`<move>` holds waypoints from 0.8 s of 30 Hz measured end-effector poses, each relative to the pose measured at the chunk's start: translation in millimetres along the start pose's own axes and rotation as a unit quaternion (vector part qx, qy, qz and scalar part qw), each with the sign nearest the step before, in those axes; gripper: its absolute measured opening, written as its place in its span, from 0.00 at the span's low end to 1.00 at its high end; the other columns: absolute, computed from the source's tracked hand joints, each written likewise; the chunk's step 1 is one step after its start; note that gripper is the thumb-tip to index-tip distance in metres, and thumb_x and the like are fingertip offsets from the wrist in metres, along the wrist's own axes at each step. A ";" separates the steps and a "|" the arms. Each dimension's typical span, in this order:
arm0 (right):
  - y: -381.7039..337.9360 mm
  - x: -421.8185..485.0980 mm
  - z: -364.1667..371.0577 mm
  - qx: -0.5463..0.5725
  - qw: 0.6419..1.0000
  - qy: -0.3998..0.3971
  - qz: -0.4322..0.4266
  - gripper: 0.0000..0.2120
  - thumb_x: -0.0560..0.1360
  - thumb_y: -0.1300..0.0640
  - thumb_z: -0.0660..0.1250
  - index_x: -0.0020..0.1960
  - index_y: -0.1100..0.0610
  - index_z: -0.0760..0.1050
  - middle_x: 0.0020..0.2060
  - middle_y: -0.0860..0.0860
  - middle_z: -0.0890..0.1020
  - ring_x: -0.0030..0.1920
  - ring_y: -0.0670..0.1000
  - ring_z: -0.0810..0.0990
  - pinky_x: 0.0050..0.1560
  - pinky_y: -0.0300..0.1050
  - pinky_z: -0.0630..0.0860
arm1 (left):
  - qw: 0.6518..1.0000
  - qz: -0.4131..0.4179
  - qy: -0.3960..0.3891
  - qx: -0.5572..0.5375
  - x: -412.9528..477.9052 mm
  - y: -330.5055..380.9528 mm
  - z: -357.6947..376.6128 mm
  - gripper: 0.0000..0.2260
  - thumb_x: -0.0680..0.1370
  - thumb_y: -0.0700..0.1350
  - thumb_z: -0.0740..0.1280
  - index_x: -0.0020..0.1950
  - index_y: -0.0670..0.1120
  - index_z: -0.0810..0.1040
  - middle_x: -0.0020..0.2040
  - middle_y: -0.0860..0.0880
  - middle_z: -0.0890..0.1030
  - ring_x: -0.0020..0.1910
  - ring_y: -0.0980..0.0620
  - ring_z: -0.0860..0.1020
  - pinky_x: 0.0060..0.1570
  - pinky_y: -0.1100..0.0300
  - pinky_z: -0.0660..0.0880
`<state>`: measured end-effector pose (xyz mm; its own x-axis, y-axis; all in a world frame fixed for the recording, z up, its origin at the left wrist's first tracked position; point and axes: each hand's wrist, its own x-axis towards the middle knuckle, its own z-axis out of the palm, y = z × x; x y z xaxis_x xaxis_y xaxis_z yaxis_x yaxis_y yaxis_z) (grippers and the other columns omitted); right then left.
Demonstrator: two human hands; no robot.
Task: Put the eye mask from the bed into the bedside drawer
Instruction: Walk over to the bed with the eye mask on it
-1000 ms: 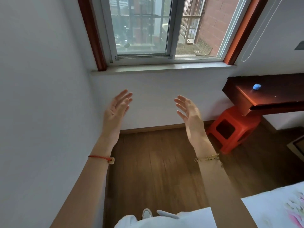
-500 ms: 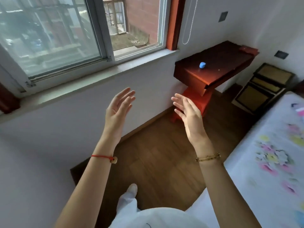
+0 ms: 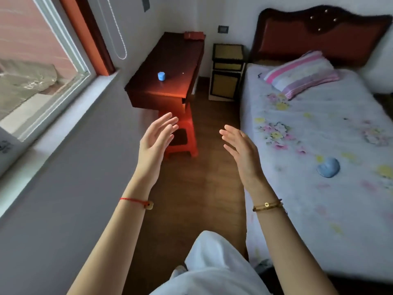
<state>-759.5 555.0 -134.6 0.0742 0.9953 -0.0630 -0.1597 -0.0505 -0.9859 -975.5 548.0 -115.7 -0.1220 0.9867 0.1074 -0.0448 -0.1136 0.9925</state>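
Note:
A light blue eye mask [image 3: 328, 167] lies on the floral sheet of the bed [image 3: 319, 128], to the right of my hands. The bedside cabinet [image 3: 227, 71], dark-framed with yellow drawer fronts, stands at the head of the bed with its drawers closed. My left hand [image 3: 156, 138] and my right hand [image 3: 240, 150] are raised over the wooden floor, palms facing each other, fingers apart and empty. The right hand is short of the bed's edge, well left of the mask.
A dark wooden desk [image 3: 170, 69] with a small blue cup [image 3: 161, 76] stands by the window, an orange plastic stool [image 3: 182, 135] under it. A striped pillow [image 3: 302, 73] lies near the red headboard. A strip of floor runs between wall and bed.
The view has swung right from the window wall to the bed, bringing the eye mask and bedside cabinet into sight. Both hands stay raised and open in the same pose.

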 end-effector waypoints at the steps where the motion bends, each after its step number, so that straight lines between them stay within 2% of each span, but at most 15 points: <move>1: 0.0 2.1 -6.0 0.004 1.000 0.023 0.002 0.16 0.81 0.50 0.58 0.64 0.52 0.78 0.59 0.49 0.84 0.63 0.45 0.80 0.67 0.48 0.74 | 1.000 -0.005 -0.023 -0.004 9.8 -3.3 5.0 0.20 0.82 0.49 0.65 0.73 0.48 0.75 0.67 0.51 0.82 0.67 0.54 0.80 0.71 0.52 0.73; 7: -0.8 25.1 -48.0 0.023 0.989 0.148 -0.011 0.13 0.78 0.49 0.61 0.58 0.50 0.81 0.58 0.50 0.85 0.63 0.47 0.80 0.68 0.50 0.73 | 0.991 -0.033 -0.130 -0.023 72.6 -18.7 52.8 0.18 0.83 0.45 0.63 0.74 0.47 0.74 0.69 0.47 0.80 0.68 0.52 0.79 0.73 0.49 0.71; 11: -7.2 54.2 -80.5 0.018 0.978 0.209 -0.019 0.16 0.80 0.53 0.60 0.62 0.56 0.79 0.60 0.53 0.83 0.63 0.48 0.80 0.69 0.52 0.73 | 0.981 -0.041 -0.186 -0.038 116.6 -27.9 101.0 0.18 0.83 0.44 0.63 0.74 0.45 0.73 0.68 0.47 0.81 0.68 0.52 0.79 0.72 0.52 0.72; 15: -19.9 92.7 -118.8 0.021 0.969 0.243 -0.029 0.13 0.81 0.52 0.59 0.58 0.51 0.80 0.56 0.48 0.85 0.62 0.46 0.80 0.69 0.51 0.73 | 0.970 -0.046 -0.233 -0.048 162.2 -33.3 159.4 0.18 0.83 0.44 0.63 0.73 0.46 0.74 0.68 0.47 0.81 0.67 0.52 0.80 0.72 0.51 0.72; 20: -41.8 143.2 -178.4 0.017 0.956 0.291 -0.041 0.13 0.81 0.52 0.58 0.61 0.51 0.78 0.56 0.46 0.84 0.61 0.44 0.80 0.67 0.47 0.74 | 0.958 -0.049 -0.276 -0.061 223.1 -33.2 244.5 0.14 0.81 0.46 0.65 0.67 0.51 0.78 0.66 0.47 0.82 0.66 0.51 0.81 0.72 0.49 0.72; 24: -55.6 173.9 -226.2 0.013 0.941 0.333 -0.053 0.17 0.82 0.52 0.57 0.66 0.56 0.76 0.62 0.51 0.81 0.64 0.46 0.79 0.67 0.46 0.73 | 0.946 -0.055 -0.311 -0.068 265.4 -37.4 311.7 0.14 0.81 0.48 0.66 0.67 0.51 0.79 0.66 0.47 0.83 0.64 0.52 0.81 0.72 0.50 0.72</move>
<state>-515.1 712.1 -125.8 0.6898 0.7218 -0.0569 -0.1405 0.0564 -0.9885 -697.1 850.4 -106.2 0.4958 0.8665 0.0586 -0.1559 0.0224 0.9875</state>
